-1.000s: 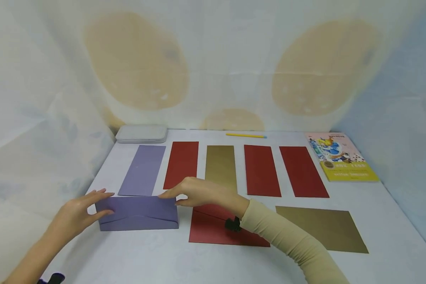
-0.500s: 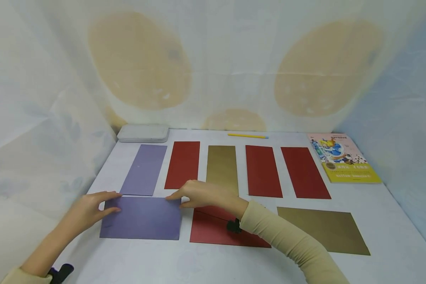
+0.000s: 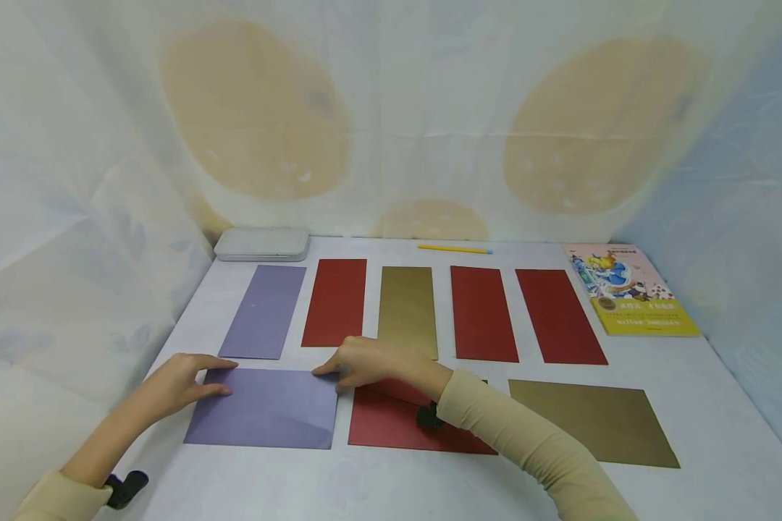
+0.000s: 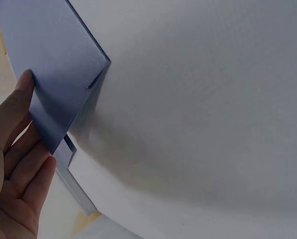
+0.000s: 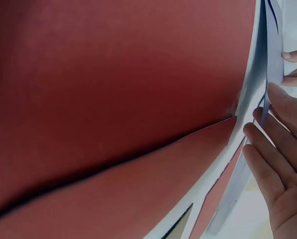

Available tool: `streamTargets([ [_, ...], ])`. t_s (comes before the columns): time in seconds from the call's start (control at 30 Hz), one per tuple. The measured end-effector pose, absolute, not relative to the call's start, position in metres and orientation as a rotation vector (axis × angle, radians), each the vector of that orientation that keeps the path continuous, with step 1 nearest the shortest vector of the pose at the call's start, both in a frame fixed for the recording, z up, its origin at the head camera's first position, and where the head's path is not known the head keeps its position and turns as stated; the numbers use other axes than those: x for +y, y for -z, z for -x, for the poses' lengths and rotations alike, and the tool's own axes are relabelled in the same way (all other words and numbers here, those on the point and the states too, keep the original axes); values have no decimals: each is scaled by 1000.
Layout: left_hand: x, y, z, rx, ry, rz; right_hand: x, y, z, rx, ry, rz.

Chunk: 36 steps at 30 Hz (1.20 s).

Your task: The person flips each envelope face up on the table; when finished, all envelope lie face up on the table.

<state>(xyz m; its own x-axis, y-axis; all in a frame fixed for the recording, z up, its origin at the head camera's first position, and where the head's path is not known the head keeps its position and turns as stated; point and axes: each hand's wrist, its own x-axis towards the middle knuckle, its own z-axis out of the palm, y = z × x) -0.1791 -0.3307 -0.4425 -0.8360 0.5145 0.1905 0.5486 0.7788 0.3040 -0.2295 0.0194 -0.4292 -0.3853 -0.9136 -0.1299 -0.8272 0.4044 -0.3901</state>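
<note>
Both hands hold a light purple envelope at the table's left front, plain face up, its long side running left to right. My left hand pinches the far left corner between thumb and fingers. At the far right corner, my right hand pinches it the same way. The left wrist view shows the envelope's edge tilted up off the table near the fingers. Right of it lies a red envelope, flap side up and partly hidden under the right forearm. A gold envelope lies farther right.
Behind the hands runs a row of upright envelopes: purple, red, gold, and two more reds. A pale flat case, a yellow pencil and a picture book lie along the back.
The purple envelope, which showed its flap seam a second ago, now shows a plain face. Both hands have moved slightly right and toward the front with it, and it lies flatter.
</note>
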Motion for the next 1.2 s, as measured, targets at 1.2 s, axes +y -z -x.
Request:
streamTargets([
  [1.2,-333,457,173,-2782,586,823,29,434,222,2339,439,1593],
])
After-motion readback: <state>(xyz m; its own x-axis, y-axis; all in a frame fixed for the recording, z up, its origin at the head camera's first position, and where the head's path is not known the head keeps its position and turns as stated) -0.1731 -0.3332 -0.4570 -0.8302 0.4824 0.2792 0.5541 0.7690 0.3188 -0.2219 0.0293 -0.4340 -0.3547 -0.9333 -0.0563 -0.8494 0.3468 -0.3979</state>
